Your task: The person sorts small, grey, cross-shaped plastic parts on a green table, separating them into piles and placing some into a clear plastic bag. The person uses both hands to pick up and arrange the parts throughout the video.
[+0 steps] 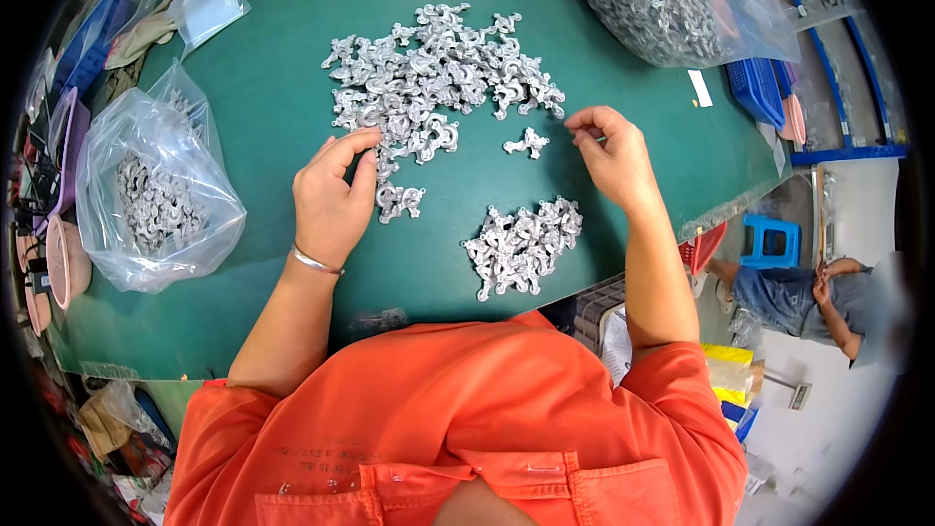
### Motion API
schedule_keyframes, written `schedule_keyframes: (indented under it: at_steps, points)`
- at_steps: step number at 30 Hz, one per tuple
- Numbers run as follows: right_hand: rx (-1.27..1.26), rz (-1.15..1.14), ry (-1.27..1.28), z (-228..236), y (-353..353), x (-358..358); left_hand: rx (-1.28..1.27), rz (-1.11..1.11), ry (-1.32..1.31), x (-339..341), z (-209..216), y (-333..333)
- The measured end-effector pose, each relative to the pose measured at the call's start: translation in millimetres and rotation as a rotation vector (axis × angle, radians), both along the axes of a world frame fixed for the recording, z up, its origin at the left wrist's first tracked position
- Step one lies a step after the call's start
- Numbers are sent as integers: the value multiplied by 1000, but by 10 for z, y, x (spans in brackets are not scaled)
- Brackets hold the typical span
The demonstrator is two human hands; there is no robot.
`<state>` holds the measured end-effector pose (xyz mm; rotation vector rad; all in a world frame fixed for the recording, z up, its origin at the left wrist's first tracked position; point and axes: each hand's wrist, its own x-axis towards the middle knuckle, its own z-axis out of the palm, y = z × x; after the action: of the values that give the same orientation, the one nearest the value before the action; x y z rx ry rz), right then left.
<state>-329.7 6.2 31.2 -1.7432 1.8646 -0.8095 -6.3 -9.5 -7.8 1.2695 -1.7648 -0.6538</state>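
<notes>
The small silver-grey, curved, metal-looking pieces (429, 78) struck me as light, stiff things, unlikely to bend or break, perhaps a little slick, and prone to hooking into one another by their bends. A single one seemed best pinched across its middle, between thumb and forefinger, clear of the knobbed ends. They lay in a wide, loose heap on the flat dark green tabletop (273, 68), with a tighter silver-grey cluster (521, 248) near the person's body and one loose silver-grey piece (526, 143) between the two. They looked pale and dull, with arched hollows and stubby, rounded ends; finer detail was too small to make out. The bare left hand (329, 180), a thin silver bangle (317, 264) at its wrist, was at the heap's near left side, fingers bent toward the thumb; I couldn't tell whether it had hold of anything. The bare right hand (612, 154) was just beside the loose piece, thumb and forefinger slightly parted, nothing visible between them.
</notes>
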Motion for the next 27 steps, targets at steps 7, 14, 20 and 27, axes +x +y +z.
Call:
schedule_keyframes:
  at_steps: [7,14,20,27]
  points:
    - [-227,357,118,-128,15,245,21,5,12,-5,19,-5]
    - [-149,56,116,-78,-20,220,-5,-2,-2,-1,-19,-8]
    - [91,123,-214,-48,39,574,-215,26,-1,-114,209,100]
    - [178,468,-849,181,70,1081,288,-196,506,-173,204,448]
